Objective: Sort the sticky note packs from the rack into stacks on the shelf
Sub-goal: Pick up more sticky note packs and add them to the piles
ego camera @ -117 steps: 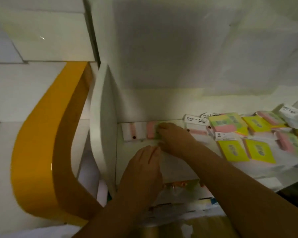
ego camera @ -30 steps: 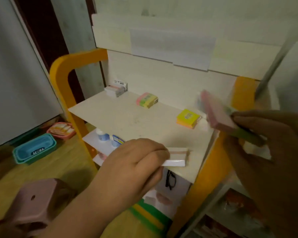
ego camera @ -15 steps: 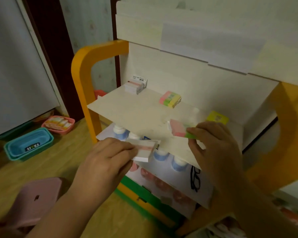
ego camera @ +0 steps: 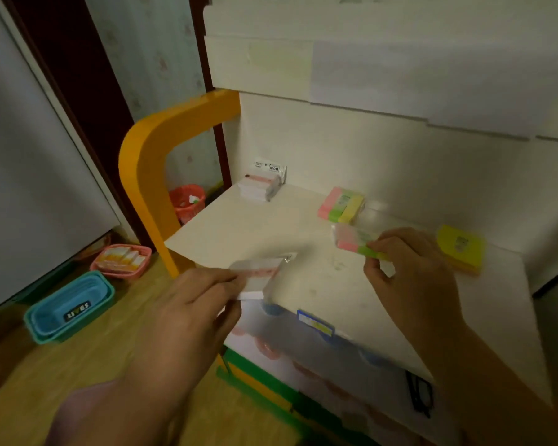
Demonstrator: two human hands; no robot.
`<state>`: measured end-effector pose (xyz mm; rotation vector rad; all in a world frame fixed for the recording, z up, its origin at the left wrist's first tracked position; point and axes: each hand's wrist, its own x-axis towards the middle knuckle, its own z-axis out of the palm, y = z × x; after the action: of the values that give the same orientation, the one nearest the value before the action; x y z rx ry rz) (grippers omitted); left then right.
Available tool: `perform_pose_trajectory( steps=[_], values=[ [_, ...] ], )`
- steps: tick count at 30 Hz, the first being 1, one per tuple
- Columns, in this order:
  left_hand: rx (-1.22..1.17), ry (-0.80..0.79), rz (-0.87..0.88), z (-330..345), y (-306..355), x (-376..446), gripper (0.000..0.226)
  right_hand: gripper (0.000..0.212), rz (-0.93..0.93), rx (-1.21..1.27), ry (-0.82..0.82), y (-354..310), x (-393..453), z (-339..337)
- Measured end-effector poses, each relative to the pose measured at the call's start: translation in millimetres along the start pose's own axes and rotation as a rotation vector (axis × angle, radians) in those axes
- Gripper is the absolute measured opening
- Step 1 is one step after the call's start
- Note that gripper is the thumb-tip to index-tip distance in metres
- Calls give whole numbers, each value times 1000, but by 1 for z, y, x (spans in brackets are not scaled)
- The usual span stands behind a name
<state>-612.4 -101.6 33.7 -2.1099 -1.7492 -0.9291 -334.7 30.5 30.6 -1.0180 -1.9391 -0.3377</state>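
My left hand [ego camera: 187,313] grips a white sticky note pack with a pink stripe [ego camera: 260,276] over the front left edge of the white shelf [ego camera: 239,233]. My right hand [ego camera: 409,272] pinches a pink and green pack [ego camera: 351,241] above the shelf's middle. Three stacks lie along the shelf's back: white packs [ego camera: 261,186] at the left corner, a pink-green-yellow stack [ego camera: 340,204] in the middle, and a yellow stack [ego camera: 463,249] at the right. The rack is out of view.
An orange curved frame [ego camera: 142,162] bounds the shelf's left side. On the wooden floor at the left sit a blue basket [ego camera: 68,310], a pink basket [ego camera: 121,260] and a red basket [ego camera: 187,201]. Below the shelf lie white items and dark glasses [ego camera: 421,397].
The view swung from the rack to the shelf. Both hands, each with a pack, have moved forward over the shelf; the right-hand pack has come closer to the pink-green-yellow stack.
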Motion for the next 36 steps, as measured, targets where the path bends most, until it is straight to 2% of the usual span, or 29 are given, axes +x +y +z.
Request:
perform_pose_trajectory(
  steps=[7,11,16,21,24,30,34,36],
  values=[
    [-11,7,60,36,-42,71,27,9,179,-107,-82,59,48,80],
    [7,-55,51,57,-59,99,26,12,200,-157,-161,81,66,121],
    [10,-55,65,73,-76,121,24,18,209,-134,-243,89,68,152],
    [13,-26,67,86,-102,143,25,8,120,-88,-283,89,61,165],
    [2,-10,52,93,-119,156,21,11,89,-118,-306,85,57,167],
    [11,-14,52,127,-151,196,26,30,175,-192,-402,76,55,154],
    [-2,-62,39,158,-168,219,30,35,198,-169,-354,55,55,135],
    [1,-124,26,170,-178,226,34,34,209,-167,-381,46,51,124]
  ],
)
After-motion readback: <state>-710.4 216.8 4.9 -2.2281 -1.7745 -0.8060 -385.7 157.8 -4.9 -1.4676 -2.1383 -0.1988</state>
